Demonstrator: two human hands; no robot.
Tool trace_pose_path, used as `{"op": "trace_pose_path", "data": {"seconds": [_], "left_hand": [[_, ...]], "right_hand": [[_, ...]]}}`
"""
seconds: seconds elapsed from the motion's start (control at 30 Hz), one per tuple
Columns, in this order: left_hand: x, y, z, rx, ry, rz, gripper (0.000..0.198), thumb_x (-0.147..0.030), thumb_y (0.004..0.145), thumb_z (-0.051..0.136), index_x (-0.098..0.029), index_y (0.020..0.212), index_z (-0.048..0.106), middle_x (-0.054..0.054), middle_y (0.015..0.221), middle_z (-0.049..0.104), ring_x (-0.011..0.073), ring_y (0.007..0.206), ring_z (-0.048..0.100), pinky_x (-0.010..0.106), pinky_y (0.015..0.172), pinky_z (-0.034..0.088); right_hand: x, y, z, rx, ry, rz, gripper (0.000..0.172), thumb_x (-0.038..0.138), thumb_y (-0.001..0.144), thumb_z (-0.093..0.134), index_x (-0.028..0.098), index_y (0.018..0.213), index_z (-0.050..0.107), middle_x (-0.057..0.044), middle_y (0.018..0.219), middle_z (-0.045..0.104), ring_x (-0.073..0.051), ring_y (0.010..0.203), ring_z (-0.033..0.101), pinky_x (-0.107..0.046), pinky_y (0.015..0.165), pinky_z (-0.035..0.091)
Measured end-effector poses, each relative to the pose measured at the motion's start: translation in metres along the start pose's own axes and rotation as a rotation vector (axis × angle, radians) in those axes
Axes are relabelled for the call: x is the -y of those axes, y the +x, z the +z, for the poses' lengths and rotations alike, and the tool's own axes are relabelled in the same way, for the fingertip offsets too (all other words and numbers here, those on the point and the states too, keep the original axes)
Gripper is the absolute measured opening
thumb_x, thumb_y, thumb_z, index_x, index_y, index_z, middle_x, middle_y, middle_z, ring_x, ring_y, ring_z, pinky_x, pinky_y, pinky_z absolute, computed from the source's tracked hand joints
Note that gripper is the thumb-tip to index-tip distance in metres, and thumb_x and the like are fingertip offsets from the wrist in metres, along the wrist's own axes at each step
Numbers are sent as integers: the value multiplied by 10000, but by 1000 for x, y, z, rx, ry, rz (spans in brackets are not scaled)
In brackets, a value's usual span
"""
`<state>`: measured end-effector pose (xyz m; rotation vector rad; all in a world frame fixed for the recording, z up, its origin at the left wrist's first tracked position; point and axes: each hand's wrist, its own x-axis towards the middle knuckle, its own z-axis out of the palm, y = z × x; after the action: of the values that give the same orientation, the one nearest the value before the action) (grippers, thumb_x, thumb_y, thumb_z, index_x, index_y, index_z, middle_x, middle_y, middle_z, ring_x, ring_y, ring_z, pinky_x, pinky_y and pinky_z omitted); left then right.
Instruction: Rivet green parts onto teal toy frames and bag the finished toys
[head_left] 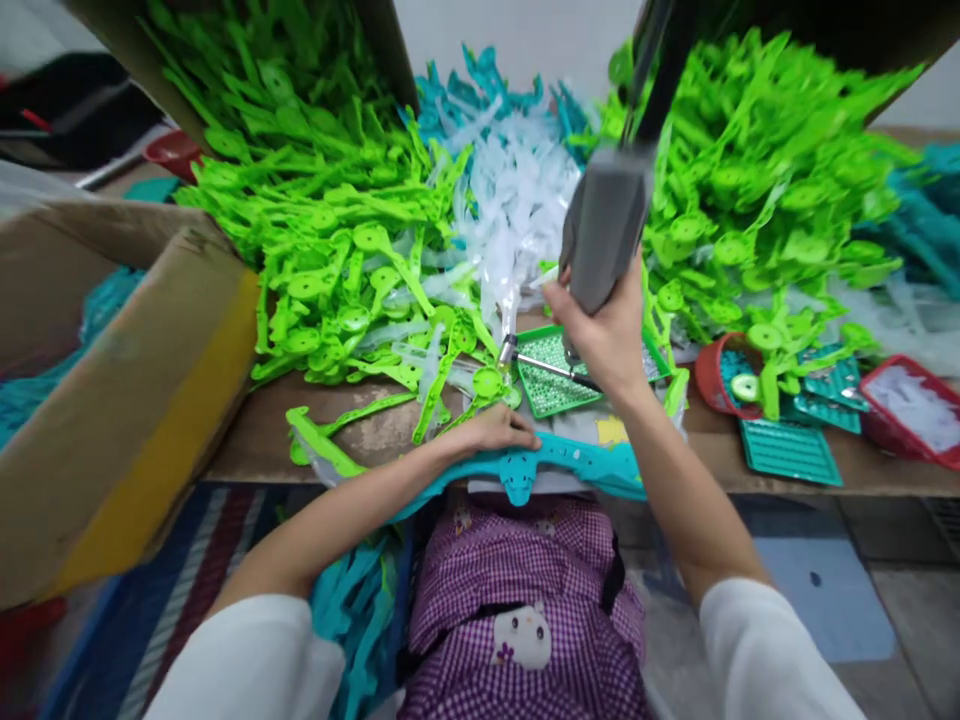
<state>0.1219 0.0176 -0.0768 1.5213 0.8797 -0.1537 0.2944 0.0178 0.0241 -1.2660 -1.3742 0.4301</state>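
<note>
My right hand point(609, 335) is wrapped around a grey hand-held power tool point(611, 215), raised over the bench and hung from a dark arm above. Its working tip is hidden behind the hand. My left hand point(501, 430) presses its closed fingers on a long turquoise plastic part point(555, 453) with a moulded animal head at its middle. That part lies along the front edge of the bench, its right end behind my right forearm. Just beyond it sits a green tray point(536, 392) of small metal pieces, with a small hammer point(547, 368) lying across it.
Bright green plastic parts are heaped at left point(337, 220) and right point(750, 190), with clear-white parts point(521, 190) between them. A cardboard box point(150, 400) stands at left. Rightward are a red bowl point(709, 375), a teal tray point(791, 452) and a red basket point(877, 400).
</note>
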Motion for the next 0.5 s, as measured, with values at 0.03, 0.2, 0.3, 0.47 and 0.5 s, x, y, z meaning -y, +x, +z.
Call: {"op": "trace_pose_path", "data": {"seconds": [0.03,0.2,0.3,0.47,0.5], "left_hand": [[0,0,0,-2,-5,-4,287,-429,648,720,-158,739,749,-12,578,597,97,517,436,239,508,339],[1,0,-2,-40,0,8,327,-446,603,738,-167,771,764,-7,631,648,132,585,518,242,569,388],[2,1,-2,-58,13,14,343,-452,597,744,-164,780,766,-5,638,658,142,605,537,242,585,397],[1,1,-2,-39,24,12,360,-468,611,746,-161,797,768,-1,645,657,137,596,528,247,578,395],[1,1,-2,-43,28,17,358,-463,614,747,-157,798,768,2,651,657,136,601,528,248,583,397]], "right_hand": [[1,-4,-6,-51,-20,29,557,595,800,592,296,1243,435,-40,1043,614,-216,933,598,-430,827,530],[5,-13,-14,-95,5,99,516,722,834,417,268,1020,578,-21,821,604,-192,785,584,-378,733,522],[8,-11,-13,-101,115,144,676,780,840,232,256,1032,614,-34,795,619,-197,783,602,-358,693,520],[10,-8,-21,-69,241,243,731,768,850,238,208,1065,658,-47,775,665,-194,738,630,-332,628,522],[11,-10,-24,-56,250,238,739,769,848,238,205,1070,661,-52,794,674,-196,756,638,-333,636,525]]}}
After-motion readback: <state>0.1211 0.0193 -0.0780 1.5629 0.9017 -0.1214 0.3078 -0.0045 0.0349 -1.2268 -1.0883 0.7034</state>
